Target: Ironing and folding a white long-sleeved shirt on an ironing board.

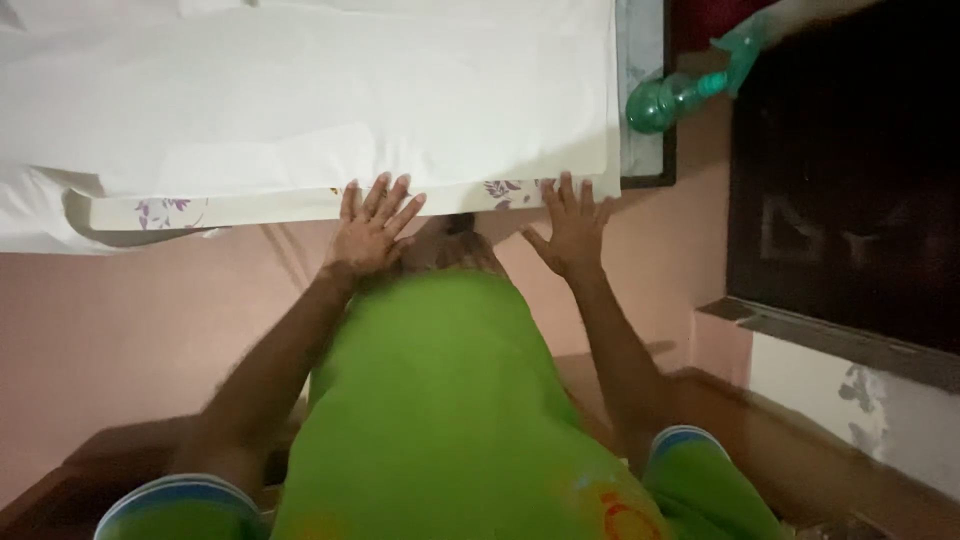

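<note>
2 hands w/ fingers spread flat, gripping nothing: the left hand (368, 228) presses on the near edge of 1 white sheet (300, 100) that covers the bed (640, 60), & the right hand (572, 225) presses the same edge, a bit to the right, near a purple flower print. Between the 2 arms is 1 bright green shirt (440, 400) w/ blue-trimmed sleeves. Far right, past the sheet's corner, 1 green bottle (665, 100) lies tilted beside 1 dark cabinet (850, 170).
</note>
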